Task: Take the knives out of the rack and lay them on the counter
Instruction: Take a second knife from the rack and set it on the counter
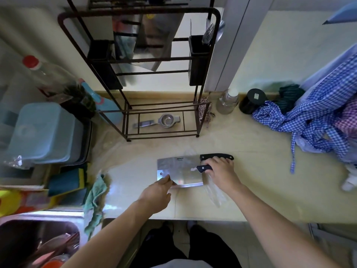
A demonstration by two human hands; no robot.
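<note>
Two steel cleavers with black handles lie overlapping on the beige counter (260, 186), in front of the dark metal rack (216, 45). The rear cleaver (216, 157) rests flat with its handle to the right. My right hand (222, 173) is closed on the handle of the front cleaver (183, 176). My left hand (156, 194) pinches the left end of that blade, near its hanging hole. A shiny blade-like sheet (154, 45) shows inside the rack, and dark handles stick out at its top.
A metal strainer (166, 120) lies on the rack's bottom shelf, and a black cutlery holder (199, 60) hangs on its right side. Blue lidded boxes (44, 132) and a red-capped bottle (48, 74) stand left. Checked cloth (318, 122), jars, a green rag (96, 192) and the sink (38, 238) surround.
</note>
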